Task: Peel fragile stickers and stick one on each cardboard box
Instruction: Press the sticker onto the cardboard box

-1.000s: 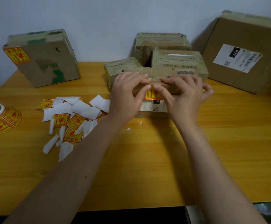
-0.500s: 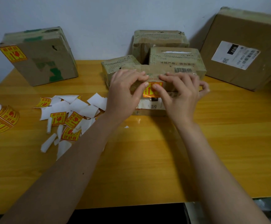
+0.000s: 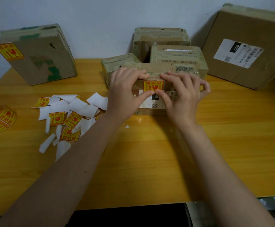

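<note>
Head: sticker (image 3: 153,85) between both thumbs.

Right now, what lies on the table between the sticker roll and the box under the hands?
In the head view, a heap of white backing papers and loose stickers lies between the sticker roll and the box.

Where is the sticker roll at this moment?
In the head view, the sticker roll lies on the table at the far left edge, left of the loose stickers.
</note>
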